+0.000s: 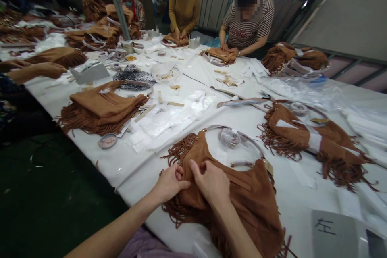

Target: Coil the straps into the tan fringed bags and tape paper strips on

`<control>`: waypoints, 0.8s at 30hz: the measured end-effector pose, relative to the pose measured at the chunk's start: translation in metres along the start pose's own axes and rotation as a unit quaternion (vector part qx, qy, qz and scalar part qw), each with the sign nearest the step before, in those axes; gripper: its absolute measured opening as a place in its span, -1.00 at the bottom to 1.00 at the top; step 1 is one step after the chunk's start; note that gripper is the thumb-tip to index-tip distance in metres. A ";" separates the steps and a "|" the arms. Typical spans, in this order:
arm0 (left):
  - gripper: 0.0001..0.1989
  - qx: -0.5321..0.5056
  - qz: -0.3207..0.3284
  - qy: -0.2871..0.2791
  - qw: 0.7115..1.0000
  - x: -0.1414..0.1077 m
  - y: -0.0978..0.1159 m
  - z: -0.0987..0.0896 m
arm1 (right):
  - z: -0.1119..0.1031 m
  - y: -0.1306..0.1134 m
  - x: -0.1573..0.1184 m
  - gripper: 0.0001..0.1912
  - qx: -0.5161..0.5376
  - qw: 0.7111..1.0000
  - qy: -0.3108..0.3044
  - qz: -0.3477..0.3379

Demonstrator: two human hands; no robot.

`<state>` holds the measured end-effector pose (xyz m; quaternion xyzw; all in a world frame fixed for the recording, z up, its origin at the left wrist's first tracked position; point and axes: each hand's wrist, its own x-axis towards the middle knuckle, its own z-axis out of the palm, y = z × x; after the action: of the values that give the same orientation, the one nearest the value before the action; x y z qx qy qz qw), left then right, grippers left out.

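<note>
A brown suede handbag (242,203) with long fringe and a curved grey-wrapped handle lies on the white table in front of me. Over its left part my left hand (171,184) is closed, its fingers curled and its thumb pointing right. Close beside it, my right hand (213,183) is curled above the bag's front, thumb raised toward the index finger. Whatever the fingertips of either hand hold is too small or hidden to make out. Inside the handle's loop sits a wrapped coil of strap (229,138).
Other fringed bags lie at left (102,107) and right (314,129). A small round dish (107,141) stands near the table edge. White paper sheets (163,121) cover the middle. A marked grey card (334,231) is at lower right. Several co-workers handle bags around the table.
</note>
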<state>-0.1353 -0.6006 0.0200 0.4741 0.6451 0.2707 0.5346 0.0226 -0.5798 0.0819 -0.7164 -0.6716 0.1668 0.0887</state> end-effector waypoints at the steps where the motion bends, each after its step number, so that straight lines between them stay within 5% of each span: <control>1: -0.68 -0.003 -0.005 -0.001 1.000 -0.001 0.000 0.000 | 0.002 -0.009 0.005 -0.44 -0.030 0.999 -0.030 -0.002; 7: -0.87 0.103 -0.001 0.001 0.995 -0.007 0.011 -0.012 | 0.027 -0.004 0.016 -0.74 0.001 0.997 -0.043 -0.065; 13: -0.64 0.197 0.047 -0.027 0.979 0.005 0.027 -0.015 | 0.039 0.020 0.016 -0.64 0.165 0.982 -0.011 -0.092; 20: -0.62 0.066 0.020 -0.138 0.988 0.023 0.024 0.004 | 0.051 0.031 0.020 -0.56 0.261 0.960 0.010 -0.100; 24: -0.73 0.042 0.022 -0.092 0.995 0.023 0.020 0.012 | 0.049 0.030 0.019 -0.52 0.247 0.963 0.026 -0.104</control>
<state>-0.1165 -0.5734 0.0239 0.5330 0.5935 0.2106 0.5651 0.0339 -0.5685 0.0238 -0.6023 -0.6782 0.2983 0.2972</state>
